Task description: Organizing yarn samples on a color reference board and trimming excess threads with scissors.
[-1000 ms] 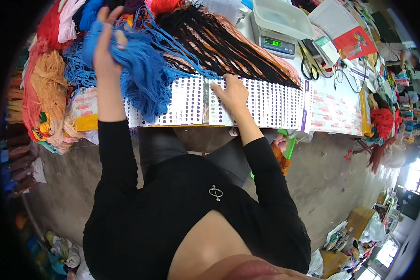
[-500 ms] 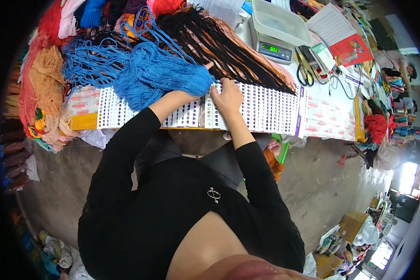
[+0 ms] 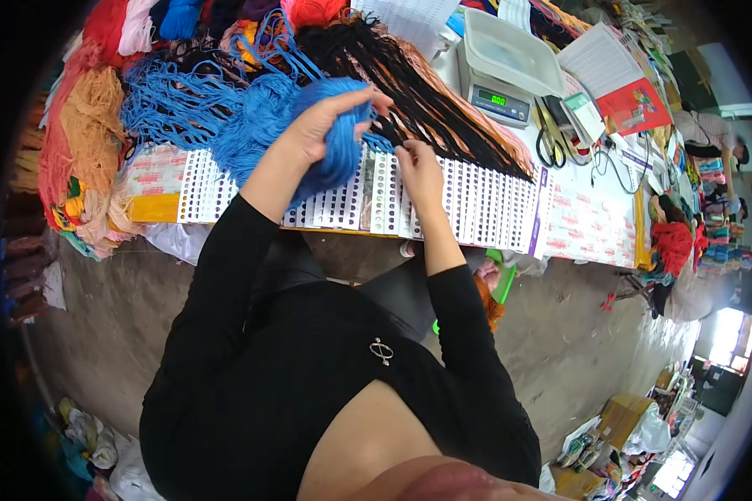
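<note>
A thick bundle of blue yarn point(image 3: 263, 125) lies across the left-middle of the table, over white cards. My left hand point(image 3: 313, 129) is wrapped round the bundle's right end, which is raised and bunched, slightly blurred. Just right of it, my right hand point(image 3: 422, 174) has its thumb and fingers pinched together over the cards. A few blue strands run from the bundle to these fingertips. Beyond both hands, long black yarn strands point(image 3: 443, 113) lie spread out, mixed with orange and pink ones. The white cards point(image 3: 468, 200) carry rows of small dark dots.
A digital scale point(image 3: 500, 104) with a clear plastic tray point(image 3: 510, 50) stands at the back right. Beside it lie black-handled scissors point(image 3: 551, 146), a red-and-white leaflet point(image 3: 631, 104) and a cable. Peach yarn point(image 3: 89, 125) and other coloured hanks crowd the left.
My left hand has risen and turned, lifting and bunching the bundle's right end. My right hand has shifted a little to the right, drawing away from the left.
</note>
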Action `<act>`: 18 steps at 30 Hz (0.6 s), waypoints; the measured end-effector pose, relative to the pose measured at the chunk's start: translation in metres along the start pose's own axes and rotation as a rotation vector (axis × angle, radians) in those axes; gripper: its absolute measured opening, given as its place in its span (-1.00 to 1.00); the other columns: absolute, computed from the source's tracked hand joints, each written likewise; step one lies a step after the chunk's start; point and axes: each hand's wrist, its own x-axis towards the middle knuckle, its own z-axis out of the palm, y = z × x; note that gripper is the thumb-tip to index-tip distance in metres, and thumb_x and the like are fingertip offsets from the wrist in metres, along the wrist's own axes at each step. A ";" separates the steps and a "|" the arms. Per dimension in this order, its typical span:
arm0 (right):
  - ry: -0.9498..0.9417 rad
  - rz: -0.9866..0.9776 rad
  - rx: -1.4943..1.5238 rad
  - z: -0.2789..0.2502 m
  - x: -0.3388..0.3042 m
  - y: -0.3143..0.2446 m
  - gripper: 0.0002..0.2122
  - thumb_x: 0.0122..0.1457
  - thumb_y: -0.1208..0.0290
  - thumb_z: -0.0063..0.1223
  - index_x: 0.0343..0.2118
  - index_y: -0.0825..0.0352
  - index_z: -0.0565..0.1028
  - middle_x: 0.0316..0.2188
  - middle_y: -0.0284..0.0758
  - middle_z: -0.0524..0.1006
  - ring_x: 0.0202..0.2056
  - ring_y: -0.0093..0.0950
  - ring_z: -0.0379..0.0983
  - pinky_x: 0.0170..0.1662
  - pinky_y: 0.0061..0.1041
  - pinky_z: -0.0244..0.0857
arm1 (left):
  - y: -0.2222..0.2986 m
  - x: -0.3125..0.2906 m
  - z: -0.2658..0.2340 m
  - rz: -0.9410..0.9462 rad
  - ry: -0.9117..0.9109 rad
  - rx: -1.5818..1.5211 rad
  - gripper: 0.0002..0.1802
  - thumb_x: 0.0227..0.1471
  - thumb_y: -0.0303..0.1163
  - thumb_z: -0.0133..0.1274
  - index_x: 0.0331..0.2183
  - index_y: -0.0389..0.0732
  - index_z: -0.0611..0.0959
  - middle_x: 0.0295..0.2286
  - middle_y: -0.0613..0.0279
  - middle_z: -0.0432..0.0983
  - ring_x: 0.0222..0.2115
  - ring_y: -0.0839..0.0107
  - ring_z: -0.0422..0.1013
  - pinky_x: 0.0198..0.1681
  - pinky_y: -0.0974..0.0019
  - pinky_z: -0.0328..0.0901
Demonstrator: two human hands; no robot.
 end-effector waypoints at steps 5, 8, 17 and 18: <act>-0.007 -0.060 0.630 -0.028 0.000 -0.059 -0.85 0.09 0.48 0.01 -0.29 0.43 0.45 -0.49 -0.38 0.43 -0.45 -0.64 0.35 -0.38 -0.67 0.25 | -0.022 -0.005 0.032 0.092 -0.029 -0.102 -0.74 0.03 -0.32 -0.04 -0.37 -0.33 0.59 -0.09 0.22 0.37 -0.10 0.45 0.31 -0.02 0.38 0.18; -0.075 -0.041 0.773 -0.029 -0.005 -0.076 -0.76 0.12 0.47 -0.02 -0.16 0.45 0.41 -0.40 -0.41 0.45 -0.45 -0.68 0.33 -0.37 -0.71 0.21 | -0.028 -0.008 0.040 0.098 -0.071 -0.095 -0.73 0.05 -0.33 -0.10 -0.34 -0.33 0.59 -0.07 0.22 0.35 -0.15 0.46 0.34 -0.09 0.43 0.22; -0.086 0.044 0.880 -0.038 -0.018 -0.081 -0.83 0.20 0.40 -0.14 -0.44 0.39 0.36 -0.50 -0.33 0.48 -0.57 -0.69 0.31 -0.49 -0.77 0.10 | -0.029 -0.012 0.032 0.069 -0.080 -0.283 -0.70 0.07 -0.31 -0.11 -0.26 -0.33 0.53 -0.21 0.13 0.44 -0.26 0.42 0.38 -0.27 0.38 0.31; -0.074 0.046 0.960 -0.037 -0.019 -0.082 -0.83 0.21 0.39 -0.16 -0.44 0.38 0.34 -0.50 -0.31 0.48 -0.57 -0.67 0.32 -0.49 -0.76 0.11 | -0.028 -0.012 0.030 0.048 -0.108 -0.371 -0.69 0.07 -0.31 -0.11 -0.24 -0.33 0.52 -0.23 0.12 0.46 -0.27 0.40 0.39 -0.25 0.37 0.32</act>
